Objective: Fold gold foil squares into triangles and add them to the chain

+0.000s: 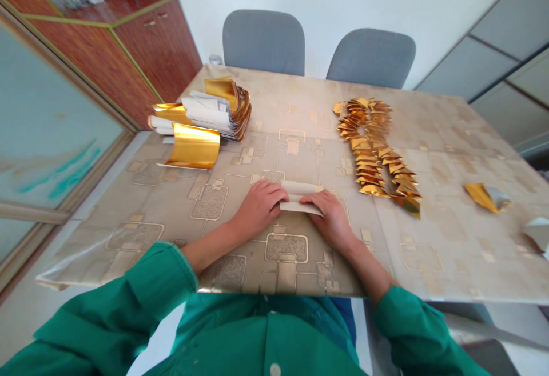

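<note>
Head view: left fingers (278, 195), right fingers (319, 199) pinch creased off-white paper strip (295, 207); gold-and-white paper stack (210, 112) beyond left, folded gold-foil rows (369, 162) beyond right.

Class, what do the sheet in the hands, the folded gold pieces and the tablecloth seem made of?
Sheet: probably paper, matt and pale, with straight creases. Folded gold pieces: likely foil-faced paper, shiny with crisp folds. Tablecloth: perhaps plastic, with glossy highlights toward its left corner.

Remotely, I count one left hand (261, 203), one right hand (331, 217), one paper sheet (299, 187) between their fingers (277, 192), two chairs (263, 42) beyond those fingers; left of them, one gold-paper pile (210, 113); right, one folded-gold cluster (369, 171) and, farther out, one loose gold piece (480, 196).
</note>
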A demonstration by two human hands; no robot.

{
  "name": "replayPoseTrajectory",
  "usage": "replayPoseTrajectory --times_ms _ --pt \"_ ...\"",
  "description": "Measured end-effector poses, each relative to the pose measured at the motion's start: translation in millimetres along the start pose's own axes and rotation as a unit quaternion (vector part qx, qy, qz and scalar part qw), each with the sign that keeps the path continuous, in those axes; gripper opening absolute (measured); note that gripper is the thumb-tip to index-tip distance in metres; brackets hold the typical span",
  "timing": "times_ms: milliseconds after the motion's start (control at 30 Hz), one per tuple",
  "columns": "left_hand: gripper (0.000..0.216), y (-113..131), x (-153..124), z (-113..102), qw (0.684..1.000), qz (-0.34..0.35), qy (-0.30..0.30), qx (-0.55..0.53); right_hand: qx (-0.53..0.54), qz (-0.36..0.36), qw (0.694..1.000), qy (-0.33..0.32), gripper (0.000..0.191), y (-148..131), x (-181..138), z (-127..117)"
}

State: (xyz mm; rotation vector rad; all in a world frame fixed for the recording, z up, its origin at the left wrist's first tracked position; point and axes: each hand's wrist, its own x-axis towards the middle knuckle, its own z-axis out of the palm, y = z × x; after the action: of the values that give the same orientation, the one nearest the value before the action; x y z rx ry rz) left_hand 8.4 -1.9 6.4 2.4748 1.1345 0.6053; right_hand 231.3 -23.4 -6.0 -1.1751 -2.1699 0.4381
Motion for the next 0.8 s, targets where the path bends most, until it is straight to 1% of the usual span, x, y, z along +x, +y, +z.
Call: replayPoseTrajectory --times_ms 133,233,333,433,533,667,800 --pt "0.026 -2 3 3 0.999 -0.016 0.031 0.005 -0.007 0.023 1.000 0.016 0.035 2 4 4" --pt "0.025 -4 3 4 0.999 -0.012 0.036 0.005 -0.031 0.032 0.999 0.017 0.035 4 3 3" --pt "0.018 -6 2 4 0.999 0.005 0.036 0.021 -0.075 0.041 0.996 0.008 0.032 5 2 2" --pt "0.013 -7 2 5 0.997 0.036 0.031 0.057 -0.115 0.044 0.992 0.010 0.031 4 2 -1" --pt "0.016 -6 2 7 0.993 0.065 0.040 0.090 -0.164 0.017 0.986 0.008 0.029 1 0 -4" --pt "0.019 -7 1 9 0.990 0.074 0.057 0.106 -0.219 -0.055 0.974 -0.019 0.022 -4 -6 -9" --pt "0.018 -12 -3 6 0.988 0.095 0.051 0.111 -0.219 -0.069 0.972 -0.047 0.023 -4 -12 -12"
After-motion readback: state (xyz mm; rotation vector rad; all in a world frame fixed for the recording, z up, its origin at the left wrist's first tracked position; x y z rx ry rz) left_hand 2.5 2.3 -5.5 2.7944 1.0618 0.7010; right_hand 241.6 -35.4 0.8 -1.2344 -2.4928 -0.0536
